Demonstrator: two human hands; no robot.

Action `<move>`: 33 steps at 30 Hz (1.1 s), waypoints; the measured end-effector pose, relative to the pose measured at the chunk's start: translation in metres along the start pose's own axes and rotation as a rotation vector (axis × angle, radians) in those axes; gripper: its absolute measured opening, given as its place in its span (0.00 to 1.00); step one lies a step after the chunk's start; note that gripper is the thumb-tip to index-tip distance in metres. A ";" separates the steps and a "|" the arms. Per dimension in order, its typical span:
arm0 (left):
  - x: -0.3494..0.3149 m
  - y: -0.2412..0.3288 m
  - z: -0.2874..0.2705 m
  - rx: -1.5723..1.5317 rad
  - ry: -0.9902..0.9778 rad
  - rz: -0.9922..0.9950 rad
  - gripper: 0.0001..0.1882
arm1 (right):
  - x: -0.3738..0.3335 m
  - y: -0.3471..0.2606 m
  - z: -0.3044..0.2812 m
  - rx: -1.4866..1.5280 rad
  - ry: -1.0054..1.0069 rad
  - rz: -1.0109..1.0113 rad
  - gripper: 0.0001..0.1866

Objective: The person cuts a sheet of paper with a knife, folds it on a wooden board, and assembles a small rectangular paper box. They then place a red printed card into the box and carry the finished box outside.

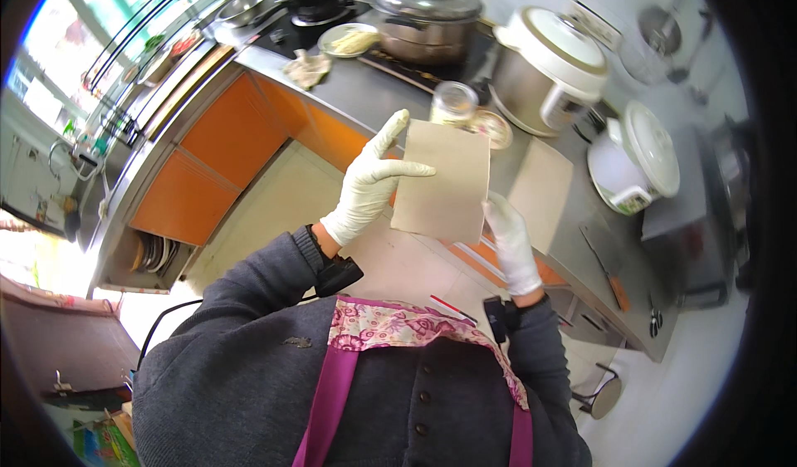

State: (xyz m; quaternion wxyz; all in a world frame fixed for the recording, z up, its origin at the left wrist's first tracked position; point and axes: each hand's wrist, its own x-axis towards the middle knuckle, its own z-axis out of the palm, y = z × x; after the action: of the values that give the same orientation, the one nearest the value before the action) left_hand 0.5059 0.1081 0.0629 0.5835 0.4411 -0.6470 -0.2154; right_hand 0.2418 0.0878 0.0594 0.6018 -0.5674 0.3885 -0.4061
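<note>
A flat beige rectangular board (pixel 444 180) is held up in front of me, above the floor near the counter's edge. My left hand (pixel 365 186), in a white glove, is closed on its left side, with one finger lying across the face. At the lower right edge, my gloved right hand (pixel 513 251) grips the board; some of its fingers are hidden behind it. Just beyond the board's top edge stand a glass jar (pixel 454 102) and a round lid (pixel 491 128). A larger beige sheet or board (pixel 541 186) lies on the counter to the right.
A knife (pixel 604 266) and black scissors (pixel 655 322) lie on the right counter (pixel 573 280). Behind are a large lidded pot (pixel 425 27), a cooker (pixel 552 68), a white lidded pot (pixel 635 160) and a plate of pale strips (pixel 349 41). A stool (pixel 599 396) stands at lower right.
</note>
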 end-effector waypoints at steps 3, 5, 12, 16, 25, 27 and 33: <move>-0.009 -0.015 -0.085 0.002 0.134 0.069 0.21 | 0.056 -0.008 0.108 0.038 0.018 0.014 0.09; -0.022 -0.023 -0.158 -0.205 0.248 -0.181 0.18 | 0.084 -0.013 0.164 -0.016 -0.068 0.024 0.09; -0.064 -0.041 -0.339 -0.370 0.255 -0.657 0.19 | 0.150 -0.005 0.355 -0.139 -0.275 -0.026 0.07; -0.081 -0.054 -0.395 -0.300 0.454 -0.700 0.12 | 0.184 0.003 0.433 -0.185 -0.445 -0.053 0.09; -0.085 -0.104 -0.514 -0.185 0.708 -0.751 0.11 | 0.287 0.030 0.573 -0.142 -0.756 0.068 0.17; -0.073 -0.124 -0.539 -0.144 0.708 -0.760 0.09 | 0.321 0.036 0.604 -0.131 -0.783 0.042 0.18; 0.008 -0.199 -0.622 0.013 0.772 -0.826 0.13 | 0.440 0.049 0.695 -0.198 -0.880 0.156 0.14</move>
State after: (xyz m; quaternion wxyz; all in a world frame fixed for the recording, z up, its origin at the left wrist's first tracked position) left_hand 1.1582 0.1448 0.0503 0.6423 0.7081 -0.1613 -0.2449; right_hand 1.0514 -0.0645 0.0454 0.6813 -0.7097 0.1745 -0.0409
